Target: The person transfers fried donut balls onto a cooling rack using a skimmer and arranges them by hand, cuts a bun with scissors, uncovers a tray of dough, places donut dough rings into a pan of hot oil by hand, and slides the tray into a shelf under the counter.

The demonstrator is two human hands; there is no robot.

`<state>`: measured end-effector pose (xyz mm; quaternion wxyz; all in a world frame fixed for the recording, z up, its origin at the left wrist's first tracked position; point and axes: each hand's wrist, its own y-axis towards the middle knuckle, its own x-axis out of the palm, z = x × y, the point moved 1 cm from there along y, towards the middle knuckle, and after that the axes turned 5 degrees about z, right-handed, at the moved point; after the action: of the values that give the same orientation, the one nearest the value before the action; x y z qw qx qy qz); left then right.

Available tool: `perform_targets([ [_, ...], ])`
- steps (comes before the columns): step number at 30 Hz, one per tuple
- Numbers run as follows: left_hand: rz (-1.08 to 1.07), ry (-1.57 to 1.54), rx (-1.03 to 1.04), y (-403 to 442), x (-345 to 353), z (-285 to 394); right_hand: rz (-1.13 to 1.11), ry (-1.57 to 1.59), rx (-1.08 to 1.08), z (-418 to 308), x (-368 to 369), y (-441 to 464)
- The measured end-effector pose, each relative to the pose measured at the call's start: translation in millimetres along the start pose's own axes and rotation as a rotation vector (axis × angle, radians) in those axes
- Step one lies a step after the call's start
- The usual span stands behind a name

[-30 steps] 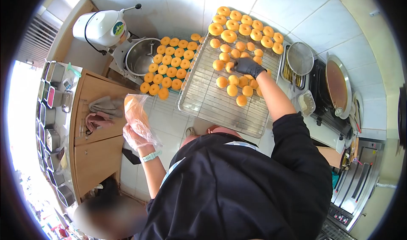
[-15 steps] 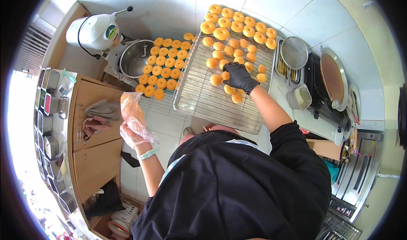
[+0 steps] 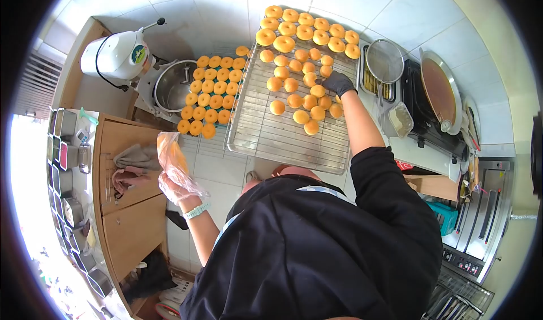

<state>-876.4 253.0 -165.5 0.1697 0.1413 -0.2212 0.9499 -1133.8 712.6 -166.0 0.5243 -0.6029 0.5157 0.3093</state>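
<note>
I wear the one camera on my head; it looks forward and down from above my black top (image 3: 317, 246), wide and round-edged, catching my left hand (image 3: 176, 187), my right hand (image 3: 338, 84) and the wire rack (image 3: 277, 136).

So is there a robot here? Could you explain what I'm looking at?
No robot, just a person, seen by a camera worn on their head that looks forward and down. The left hand, in a clear glove, holds a clear plastic bag with something golden inside. The right hand, in a black glove, is at the small round balls on a wire rack; whether it grips one is hard to tell. Ring-shaped pieces sit in rows at the rack's far end, and more rings lie to its left, near a white mixer.
</note>
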Motion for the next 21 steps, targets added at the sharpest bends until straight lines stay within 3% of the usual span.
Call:
perform_targets([
  [3,0.020,0.057,0.079,-7.6,5.9,-0.7,0.043,0.156,0.026,12.4,22.1,9.9],
  [6,0.053,0.039,0.032,-31.3,24.8,12.1,0.131,0.320,-0.024,15.7,15.9,-0.4],
  [10,0.097,-0.047,-0.054,-23.8,27.9,10.1,0.424,0.061,-0.187,9.3,10.6,-5.7],
  [11,0.085,-0.048,-0.077,-23.0,29.2,10.6,0.409,0.097,-0.264,3.8,9.4,-7.7],
  [15,0.029,0.023,0.013,-24.3,28.3,2.8,0.298,-0.122,-0.141,-37.2,9.6,-20.4],
  [21,-0.003,0.002,-0.045,-12.9,21.7,0.3,0.196,-0.090,-0.195,-43.8,17.5,-11.1],
])
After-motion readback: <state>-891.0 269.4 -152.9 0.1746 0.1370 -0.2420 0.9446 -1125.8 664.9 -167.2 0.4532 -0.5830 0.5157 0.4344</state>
